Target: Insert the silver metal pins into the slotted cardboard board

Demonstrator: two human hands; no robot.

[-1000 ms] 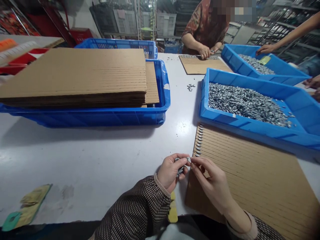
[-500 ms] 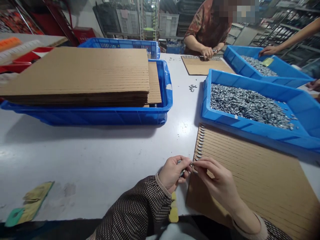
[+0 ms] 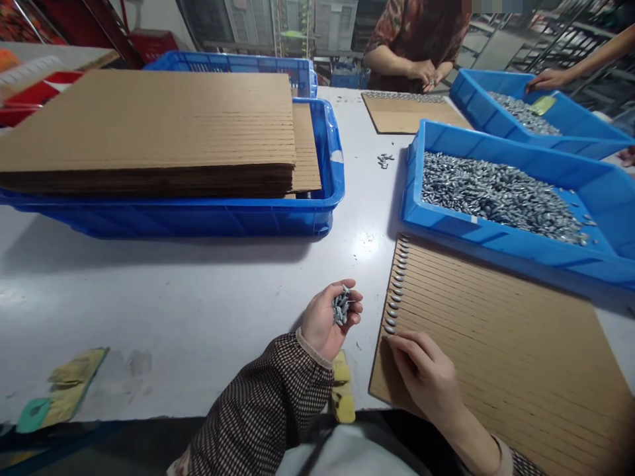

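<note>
The left hand (image 3: 330,320) cups a small bunch of metal pieces (image 3: 340,307) in curled fingers above the white table (image 3: 198,317). The right hand (image 3: 421,373) presses its fingertips on the near left edge of the slotted cardboard sheet (image 3: 496,344), just below a row of pieces (image 3: 395,291) set along that edge; whether it pinches one I cannot tell. Beyond the sheet sits a blue bin (image 3: 615,211) of loose pieces.

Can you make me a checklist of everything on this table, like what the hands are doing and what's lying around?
Surface: pale grey table, scuffed.
Job's things: slotted cardboard sheet with a row of small metal pieces along its left edge; blue tray of metal pieces behind it.
Clutter: blue crate stacked with cardboard sheets; a few loose pieces; yellow-green scraps.
Grippers: left hand cups a bunch of pieces; right hand presses fingertips at the sheet's left edge.
Cables: nothing seen.
Surroundings: another person's hands by a second sheet; an arm on a far tray.
</note>
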